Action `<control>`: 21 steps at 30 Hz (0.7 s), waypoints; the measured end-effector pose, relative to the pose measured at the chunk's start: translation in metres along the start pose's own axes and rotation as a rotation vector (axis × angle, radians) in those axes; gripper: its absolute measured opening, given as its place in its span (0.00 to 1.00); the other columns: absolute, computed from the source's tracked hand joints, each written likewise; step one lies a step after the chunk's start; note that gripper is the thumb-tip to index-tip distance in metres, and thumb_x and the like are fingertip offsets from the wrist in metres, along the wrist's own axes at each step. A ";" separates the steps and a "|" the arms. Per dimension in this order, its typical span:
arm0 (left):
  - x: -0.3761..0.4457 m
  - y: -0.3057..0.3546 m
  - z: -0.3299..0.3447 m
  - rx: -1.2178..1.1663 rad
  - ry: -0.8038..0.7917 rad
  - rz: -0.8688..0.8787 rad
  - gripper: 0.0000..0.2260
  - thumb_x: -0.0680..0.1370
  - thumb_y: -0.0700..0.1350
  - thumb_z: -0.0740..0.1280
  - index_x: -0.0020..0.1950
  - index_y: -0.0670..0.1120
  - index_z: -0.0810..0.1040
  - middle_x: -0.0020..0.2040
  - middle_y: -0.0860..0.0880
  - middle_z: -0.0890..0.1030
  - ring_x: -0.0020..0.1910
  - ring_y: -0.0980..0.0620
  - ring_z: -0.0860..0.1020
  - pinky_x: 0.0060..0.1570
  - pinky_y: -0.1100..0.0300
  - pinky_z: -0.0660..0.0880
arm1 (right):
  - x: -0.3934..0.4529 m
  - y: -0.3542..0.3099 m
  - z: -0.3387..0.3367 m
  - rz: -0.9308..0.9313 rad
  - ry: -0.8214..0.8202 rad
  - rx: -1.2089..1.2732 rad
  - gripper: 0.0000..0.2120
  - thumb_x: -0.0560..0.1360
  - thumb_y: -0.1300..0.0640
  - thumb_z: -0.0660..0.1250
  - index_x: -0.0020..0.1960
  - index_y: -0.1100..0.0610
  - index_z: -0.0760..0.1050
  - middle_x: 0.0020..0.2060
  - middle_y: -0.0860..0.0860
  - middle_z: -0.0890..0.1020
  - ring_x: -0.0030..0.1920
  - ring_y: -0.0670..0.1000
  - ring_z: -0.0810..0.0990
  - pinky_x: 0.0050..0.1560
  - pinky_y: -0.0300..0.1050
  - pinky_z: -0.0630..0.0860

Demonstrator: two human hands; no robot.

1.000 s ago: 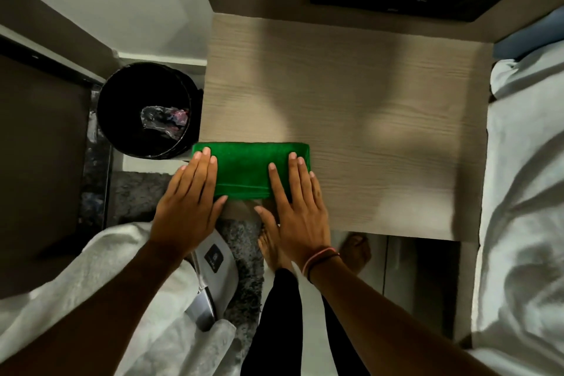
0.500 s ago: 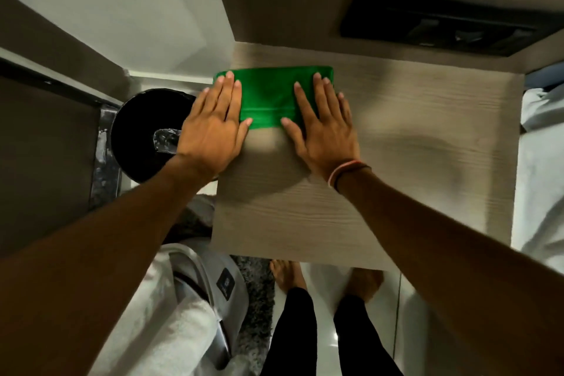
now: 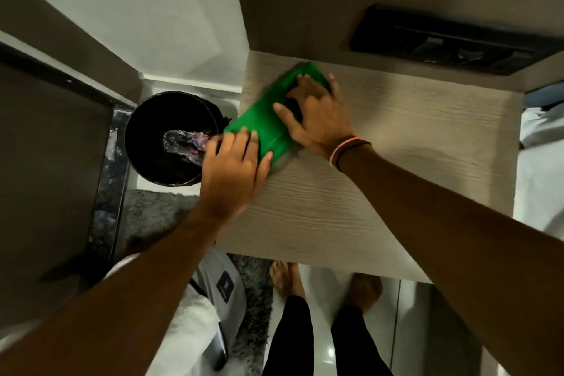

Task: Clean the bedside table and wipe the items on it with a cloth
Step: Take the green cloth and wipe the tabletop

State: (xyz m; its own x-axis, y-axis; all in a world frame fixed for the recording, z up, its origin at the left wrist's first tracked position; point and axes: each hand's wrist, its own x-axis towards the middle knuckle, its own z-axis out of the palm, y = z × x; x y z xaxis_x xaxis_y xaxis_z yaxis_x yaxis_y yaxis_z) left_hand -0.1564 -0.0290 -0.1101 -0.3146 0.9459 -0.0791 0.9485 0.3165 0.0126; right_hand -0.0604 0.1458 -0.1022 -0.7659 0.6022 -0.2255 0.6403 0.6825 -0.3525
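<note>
Swung askew since half a second ago, the folded green cloth [image 3: 268, 125] overhangs the pale wood-grain desk [image 3: 381, 162] far-left edge under flat, ungrasping left hand [image 3: 233, 171] and right hand [image 3: 317, 116], risking slipping into the round black bin [image 3: 152, 131].

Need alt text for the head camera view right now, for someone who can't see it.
Seen from above, the left hand and right hand press a folded green cloth flat on the far left corner of a pale wood bedside table. A black bin stands left of the table.

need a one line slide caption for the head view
Both hands, left hand and right hand, press a folded green cloth across the bedside table beside a black bin.
</note>
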 end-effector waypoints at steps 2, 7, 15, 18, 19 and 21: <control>-0.033 0.010 0.003 0.029 0.066 0.013 0.19 0.82 0.52 0.58 0.54 0.39 0.81 0.48 0.41 0.82 0.46 0.41 0.79 0.50 0.46 0.71 | -0.010 -0.011 0.005 -0.132 -0.047 -0.026 0.22 0.81 0.41 0.56 0.64 0.55 0.76 0.73 0.56 0.73 0.77 0.53 0.65 0.80 0.57 0.45; -0.079 0.027 0.003 0.029 -0.023 -0.014 0.16 0.82 0.52 0.58 0.47 0.42 0.79 0.42 0.43 0.79 0.42 0.42 0.78 0.46 0.47 0.71 | -0.043 -0.037 0.025 -0.289 -0.105 -0.037 0.22 0.82 0.43 0.57 0.66 0.56 0.74 0.76 0.58 0.68 0.79 0.55 0.61 0.80 0.55 0.51; -0.018 0.061 -0.047 0.056 0.140 0.053 0.23 0.84 0.55 0.53 0.77 0.47 0.65 0.71 0.40 0.73 0.69 0.40 0.72 0.71 0.39 0.64 | -0.111 0.040 -0.035 0.039 0.315 -0.186 0.30 0.82 0.39 0.50 0.79 0.54 0.61 0.79 0.65 0.57 0.80 0.64 0.55 0.79 0.63 0.53; 0.021 0.107 -0.075 0.068 0.157 0.171 0.26 0.84 0.56 0.50 0.80 0.49 0.56 0.78 0.40 0.65 0.76 0.41 0.65 0.74 0.38 0.60 | -0.142 0.090 -0.070 0.165 0.399 -0.244 0.31 0.82 0.38 0.49 0.81 0.52 0.56 0.79 0.65 0.55 0.80 0.63 0.53 0.79 0.62 0.52; 0.034 0.131 -0.085 0.063 0.166 0.229 0.26 0.84 0.57 0.50 0.81 0.49 0.55 0.79 0.40 0.62 0.77 0.41 0.64 0.74 0.37 0.59 | -0.157 0.108 -0.084 0.225 0.434 -0.253 0.32 0.82 0.38 0.49 0.81 0.52 0.55 0.79 0.65 0.55 0.81 0.62 0.53 0.79 0.62 0.51; 0.053 0.179 -0.102 0.039 0.198 0.335 0.27 0.83 0.57 0.50 0.81 0.49 0.54 0.80 0.40 0.60 0.78 0.41 0.62 0.75 0.35 0.58 | -0.187 0.138 -0.108 0.338 0.489 -0.272 0.32 0.82 0.37 0.48 0.81 0.52 0.53 0.80 0.64 0.54 0.81 0.62 0.52 0.79 0.62 0.51</control>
State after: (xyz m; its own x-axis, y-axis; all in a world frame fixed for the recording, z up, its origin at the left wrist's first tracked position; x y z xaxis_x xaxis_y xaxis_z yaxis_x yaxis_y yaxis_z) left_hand -0.0073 0.0848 -0.0101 0.0155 0.9930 0.1172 0.9994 -0.0116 -0.0336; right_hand 0.1780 0.1722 -0.0109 -0.4462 0.8770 0.1782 0.8821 0.4646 -0.0779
